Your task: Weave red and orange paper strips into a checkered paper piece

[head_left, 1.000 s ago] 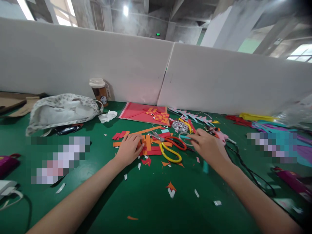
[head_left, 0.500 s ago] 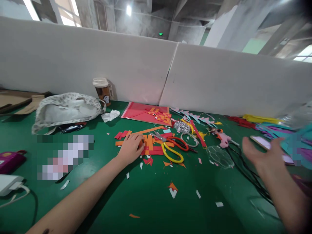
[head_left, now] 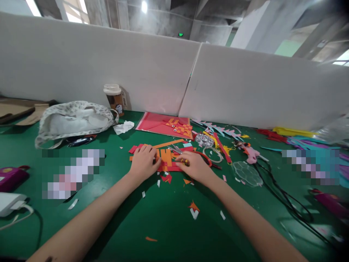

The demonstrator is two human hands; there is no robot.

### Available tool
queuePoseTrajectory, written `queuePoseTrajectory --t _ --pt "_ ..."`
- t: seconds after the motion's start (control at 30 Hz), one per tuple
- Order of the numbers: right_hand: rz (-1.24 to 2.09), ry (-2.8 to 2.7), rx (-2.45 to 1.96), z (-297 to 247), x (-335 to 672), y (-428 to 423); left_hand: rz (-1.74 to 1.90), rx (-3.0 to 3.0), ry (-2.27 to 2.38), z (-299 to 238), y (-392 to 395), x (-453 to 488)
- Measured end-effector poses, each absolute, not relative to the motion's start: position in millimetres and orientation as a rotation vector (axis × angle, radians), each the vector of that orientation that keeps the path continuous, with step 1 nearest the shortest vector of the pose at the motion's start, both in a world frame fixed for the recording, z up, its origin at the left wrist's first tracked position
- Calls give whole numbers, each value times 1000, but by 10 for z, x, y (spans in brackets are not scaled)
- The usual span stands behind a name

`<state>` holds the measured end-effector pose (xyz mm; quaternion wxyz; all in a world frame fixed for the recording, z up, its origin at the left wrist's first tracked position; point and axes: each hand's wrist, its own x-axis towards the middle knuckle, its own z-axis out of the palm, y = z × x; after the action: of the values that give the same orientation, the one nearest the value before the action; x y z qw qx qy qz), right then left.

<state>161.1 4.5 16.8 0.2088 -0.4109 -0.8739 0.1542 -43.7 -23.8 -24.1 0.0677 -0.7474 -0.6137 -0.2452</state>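
Note:
A piece of orange and red paper strips, woven together at its lower part, lies flat on the green table. My left hand is closed over its left side, fingers bent and thumb at the edge. On the right side, my right hand has its thumb and fingers closing at the end of a red strip; the fingertips are partly hidden. Scissors lie just behind and under my right hand, which covers most of their yellow and red handles. A loose orange strip lies behind the woven piece.
Behind lies a red sheet with an orange-checked paper figure. A paper cup and cloth bag stand back left. Right are a clear plastic dish, a pink glue gun with black cable, and coloured strips. Paper scraps dot the front.
My right hand has come in from the far right, where it was raised and open beside a phone, to the right side of the woven paper. My left hand has stayed on the paper.

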Motion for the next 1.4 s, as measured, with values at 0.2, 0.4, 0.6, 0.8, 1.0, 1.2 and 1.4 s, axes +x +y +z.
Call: queuePoseTrajectory --t 0.2,0.4,0.6,0.8,1.0,1.2,1.4 --pt "337 -2452 -1266 -67 1402 86 -702 -2196 -1951 -243 -256 -430" --pt "427 -2342 -1190 -219 1458 132 -800 -2330 -2159 -184 -237 -422" --pt "486 -2275 -1158 -282 1487 142 -1129 -2482 -2343 -206 -209 -407" --pt "503 -2250 -1131 -289 1482 131 -1902 -2455 -2414 -328 -161 -370" --pt "456 -2275 -1129 -252 1504 103 -2135 -2392 -2464 -387 -151 -321" --pt "292 -2418 -1136 -148 1680 156 -2130 -2374 -2466 -370 -154 -337" --pt "-12 -2393 -1345 -106 1949 298 -2122 -2351 -2452 -405 -129 -365"
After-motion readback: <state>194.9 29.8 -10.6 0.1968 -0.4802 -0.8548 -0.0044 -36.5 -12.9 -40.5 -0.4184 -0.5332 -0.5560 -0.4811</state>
